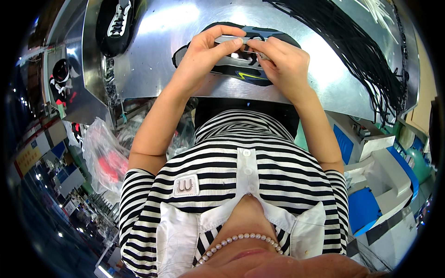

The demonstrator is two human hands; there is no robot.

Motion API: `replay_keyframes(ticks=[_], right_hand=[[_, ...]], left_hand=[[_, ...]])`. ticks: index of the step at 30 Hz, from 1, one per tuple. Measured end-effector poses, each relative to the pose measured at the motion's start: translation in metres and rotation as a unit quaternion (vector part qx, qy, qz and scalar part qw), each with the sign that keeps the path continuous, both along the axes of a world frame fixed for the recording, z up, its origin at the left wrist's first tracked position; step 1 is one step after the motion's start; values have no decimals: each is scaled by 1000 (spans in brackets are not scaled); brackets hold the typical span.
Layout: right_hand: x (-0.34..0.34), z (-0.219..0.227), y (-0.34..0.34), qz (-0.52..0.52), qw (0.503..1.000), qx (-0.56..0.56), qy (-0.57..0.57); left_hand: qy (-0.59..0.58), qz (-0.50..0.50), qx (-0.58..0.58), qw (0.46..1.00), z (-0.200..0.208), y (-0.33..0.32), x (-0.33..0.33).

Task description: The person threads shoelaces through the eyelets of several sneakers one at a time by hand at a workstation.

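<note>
A black and grey sneaker (250,77) with a yellow-green mark lies crosswise on the metal table (162,76), under both my hands. Above its opening, a light grey strip (228,39) runs between my fingertips; whether it belongs to the shoe I cannot tell. My left hand (204,50) is closed, thumb and forefinger pinching this strip. Close beside it, my right hand (283,59) is closed too, its thumb and forefinger pinched near the strip's right end. Dark laces show at the shoe's front beneath the right fingers. What exactly the right fingers grip is hidden.
Another black sneaker (116,28) with white-edged lacing stands at the table's far left. A long bundle of black laces (345,48) covers the right side, with white laces (378,16) beyond. Below left hangs a clear plastic bag (104,155); a grey and blue machine (380,185) stands right.
</note>
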State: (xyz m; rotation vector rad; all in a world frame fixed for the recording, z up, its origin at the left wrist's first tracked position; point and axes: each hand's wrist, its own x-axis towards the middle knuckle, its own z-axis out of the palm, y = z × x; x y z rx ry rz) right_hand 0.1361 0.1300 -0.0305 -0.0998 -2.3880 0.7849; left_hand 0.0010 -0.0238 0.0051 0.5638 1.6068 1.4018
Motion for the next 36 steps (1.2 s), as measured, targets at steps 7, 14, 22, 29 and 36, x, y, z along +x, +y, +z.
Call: replay_keyframes(ticks=[7, 14, 22, 29, 36], right_hand=[[-10, -8, 7, 19, 998, 33, 42], [-13, -5, 21, 82, 993, 66, 45], [-13, -7, 25, 55, 996, -1, 74], [20, 20, -43, 85, 980, -67, 167], [23, 7, -32, 18, 947, -321, -22]], left_hand=[[37, 17, -6, 999, 0, 5, 8], [14, 28, -3, 1000, -2, 5, 6], [16, 25, 1, 1000, -3, 9, 5], [32, 72, -23, 997, 1, 23, -2], [152, -17, -80, 985, 12, 15, -4]])
